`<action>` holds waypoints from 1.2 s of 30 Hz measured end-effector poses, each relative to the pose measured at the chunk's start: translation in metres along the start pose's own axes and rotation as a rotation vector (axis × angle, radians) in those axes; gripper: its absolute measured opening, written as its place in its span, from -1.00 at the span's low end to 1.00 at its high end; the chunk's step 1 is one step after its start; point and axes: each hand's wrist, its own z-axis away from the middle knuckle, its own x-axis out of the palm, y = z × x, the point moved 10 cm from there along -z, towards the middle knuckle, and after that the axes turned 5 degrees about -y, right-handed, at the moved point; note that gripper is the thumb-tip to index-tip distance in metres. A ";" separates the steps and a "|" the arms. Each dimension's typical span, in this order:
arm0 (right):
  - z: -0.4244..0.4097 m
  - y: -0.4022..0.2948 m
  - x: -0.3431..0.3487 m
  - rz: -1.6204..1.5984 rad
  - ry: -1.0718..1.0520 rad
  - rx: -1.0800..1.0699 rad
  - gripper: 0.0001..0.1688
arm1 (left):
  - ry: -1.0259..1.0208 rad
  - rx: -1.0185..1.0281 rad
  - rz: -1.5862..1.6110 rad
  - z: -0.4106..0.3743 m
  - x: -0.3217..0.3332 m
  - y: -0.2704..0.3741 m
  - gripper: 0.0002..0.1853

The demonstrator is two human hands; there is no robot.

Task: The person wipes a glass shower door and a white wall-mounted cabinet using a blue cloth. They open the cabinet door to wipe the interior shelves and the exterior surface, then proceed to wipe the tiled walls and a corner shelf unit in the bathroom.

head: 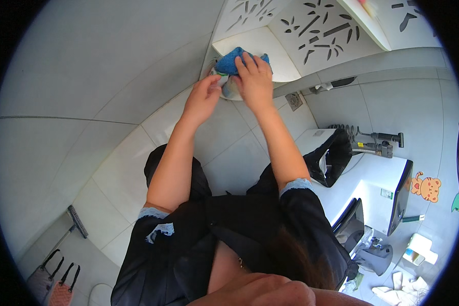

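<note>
My right hand [255, 80] lies on a blue cloth [229, 63], its fingers spread over the fabric, at the white corner shelf [285, 63] at the top middle. My left hand [203, 97] is beside it, its fingertips at a white container with green marks [221, 77] just below the cloth. A second pale container [231, 90] stands between my hands, partly hidden by the right one. Whether the left fingers grip the first container cannot be told.
Cut-out white panels [321, 34] rise behind the shelf. A floor drain [293, 101] lies to its right. A black bin liner [331, 158] and a white toilet [375, 191] are at the right. A long-handled floor brush [77, 222] leans at the lower left.
</note>
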 end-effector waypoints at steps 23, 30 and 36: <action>0.010 0.062 -0.013 -0.202 -0.174 0.123 -0.55 | 0.019 0.171 -0.072 -0.027 0.040 0.010 -0.39; 0.012 0.122 -0.003 0.156 -0.217 0.368 -0.74 | -0.095 0.166 -0.025 -0.025 0.047 0.015 -0.37; -0.014 0.016 -0.003 -0.304 -0.128 -0.041 -0.66 | -0.104 0.199 -0.156 -0.025 0.046 0.015 -0.39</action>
